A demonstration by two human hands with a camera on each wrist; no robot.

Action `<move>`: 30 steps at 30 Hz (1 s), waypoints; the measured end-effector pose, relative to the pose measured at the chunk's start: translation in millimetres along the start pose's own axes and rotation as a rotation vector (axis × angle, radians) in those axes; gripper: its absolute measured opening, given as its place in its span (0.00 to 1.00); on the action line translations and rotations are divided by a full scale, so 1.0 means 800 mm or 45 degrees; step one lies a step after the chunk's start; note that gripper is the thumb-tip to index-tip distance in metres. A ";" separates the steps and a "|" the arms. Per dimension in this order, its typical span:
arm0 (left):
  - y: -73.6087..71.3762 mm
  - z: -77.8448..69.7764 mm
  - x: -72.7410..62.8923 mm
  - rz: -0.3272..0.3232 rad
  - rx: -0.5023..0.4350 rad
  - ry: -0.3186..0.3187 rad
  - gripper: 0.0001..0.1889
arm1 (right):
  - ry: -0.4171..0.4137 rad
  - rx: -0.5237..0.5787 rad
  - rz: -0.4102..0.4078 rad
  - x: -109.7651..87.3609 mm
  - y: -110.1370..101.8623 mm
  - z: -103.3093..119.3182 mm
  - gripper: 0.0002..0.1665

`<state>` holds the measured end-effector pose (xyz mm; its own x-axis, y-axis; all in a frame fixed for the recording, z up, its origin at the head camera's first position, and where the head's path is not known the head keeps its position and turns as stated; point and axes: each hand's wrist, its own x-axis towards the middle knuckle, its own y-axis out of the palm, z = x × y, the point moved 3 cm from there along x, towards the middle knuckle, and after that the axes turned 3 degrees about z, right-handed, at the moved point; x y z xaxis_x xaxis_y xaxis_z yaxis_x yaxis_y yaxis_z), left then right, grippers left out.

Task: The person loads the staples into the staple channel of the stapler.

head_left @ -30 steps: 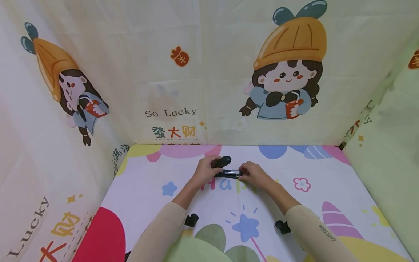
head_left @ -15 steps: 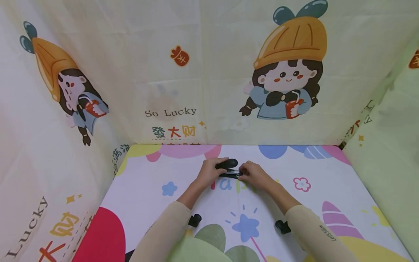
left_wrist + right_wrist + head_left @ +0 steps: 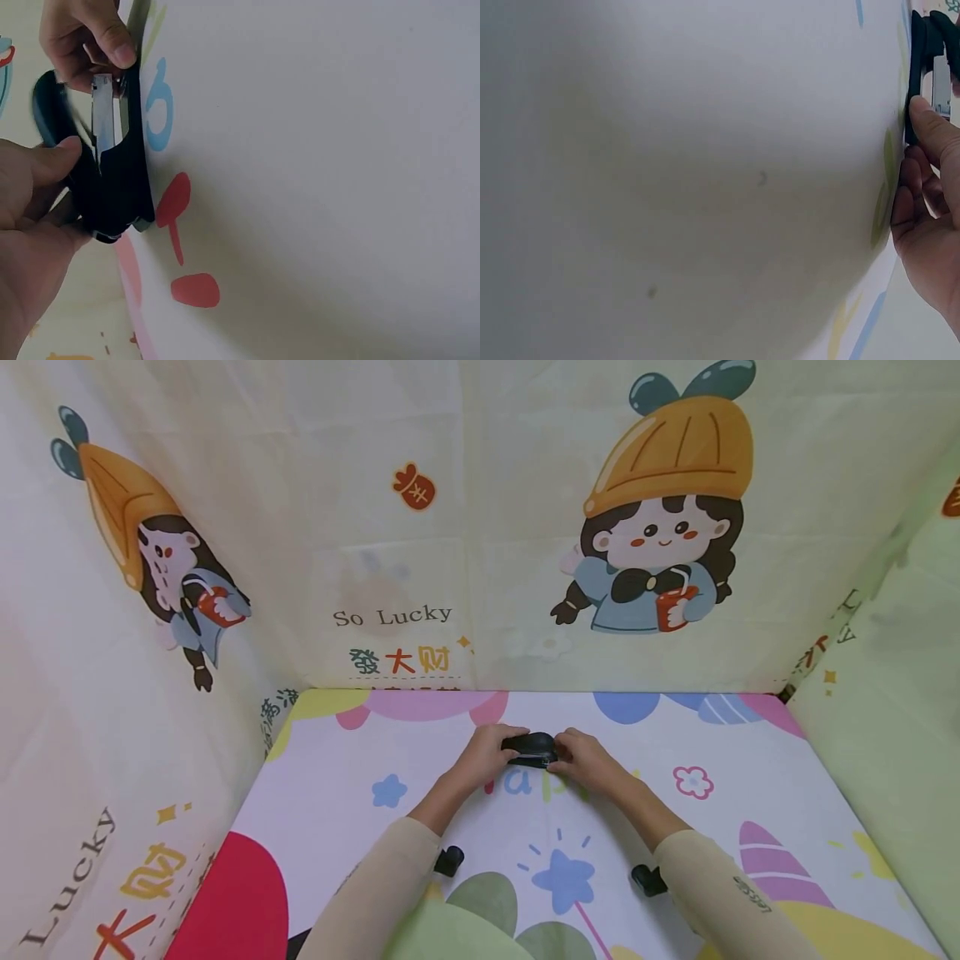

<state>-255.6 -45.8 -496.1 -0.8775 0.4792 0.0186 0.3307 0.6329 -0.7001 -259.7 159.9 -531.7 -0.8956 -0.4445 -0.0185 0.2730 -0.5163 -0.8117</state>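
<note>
A black stapler point(image 3: 531, 748) lies on the printed tabletop between the two hands. My left hand point(image 3: 480, 758) grips its hinged end, the thumb on the near side. At the front end, my right hand point(image 3: 588, 762) pinches the base between thumb and fingers. In the left wrist view the stapler point(image 3: 112, 184) has its top arm apart from the silvery staple magazine point(image 3: 103, 112); in the head view the top sits low over the base. The right wrist view catches only part of the stapler point(image 3: 917, 56) at its edge, by the right thumb.
The white tabletop point(image 3: 322, 827) carries colourful printed shapes. Cloth walls point(image 3: 510, 552) with cartoon prints close it in at the back and both sides. Black wrist devices point(image 3: 450, 861) stick out beneath the sleeves.
The stapler's raised top arm has swung down toward its base. My left hand has shifted slightly right along with it. The right hand stays at the front end.
</note>
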 end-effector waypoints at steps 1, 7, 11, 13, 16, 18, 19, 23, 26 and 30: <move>0.001 0.000 0.000 0.012 0.014 -0.003 0.21 | -0.004 -0.003 0.000 0.000 0.000 0.000 0.17; 0.004 -0.003 0.000 0.043 0.060 -0.024 0.19 | -0.019 -0.018 -0.003 -0.001 0.001 0.001 0.18; 0.004 -0.006 0.001 0.047 0.060 -0.027 0.19 | -0.016 -0.029 -0.011 -0.002 0.000 0.000 0.18; 0.004 -0.006 0.000 0.050 0.061 -0.034 0.19 | -0.017 -0.025 -0.012 -0.003 0.000 0.000 0.17; 0.005 -0.004 0.000 0.048 0.061 -0.046 0.18 | -0.028 -0.025 -0.018 -0.002 0.001 -0.001 0.17; 0.005 -0.003 0.000 0.038 0.059 -0.054 0.17 | -0.039 -0.027 -0.024 -0.002 0.002 -0.003 0.17; 0.005 -0.002 0.000 0.032 0.058 -0.057 0.17 | -0.043 -0.029 -0.026 -0.002 0.002 -0.003 0.18; 0.005 0.000 0.001 0.009 0.038 -0.061 0.15 | -0.046 -0.028 -0.035 -0.002 0.003 -0.004 0.17; 0.006 -0.001 0.002 -0.001 0.021 -0.065 0.14 | -0.035 -0.018 -0.040 -0.002 0.003 -0.003 0.17; 0.007 -0.005 0.003 -0.019 0.039 -0.084 0.13 | -0.038 -0.016 -0.041 -0.003 0.003 -0.003 0.17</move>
<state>-254.5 -38.4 -497.5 -0.9035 0.4282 -0.0174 0.3079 0.6203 -0.7214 -257.9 161.3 -534.6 -0.8929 -0.4496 0.0256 0.2392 -0.5217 -0.8189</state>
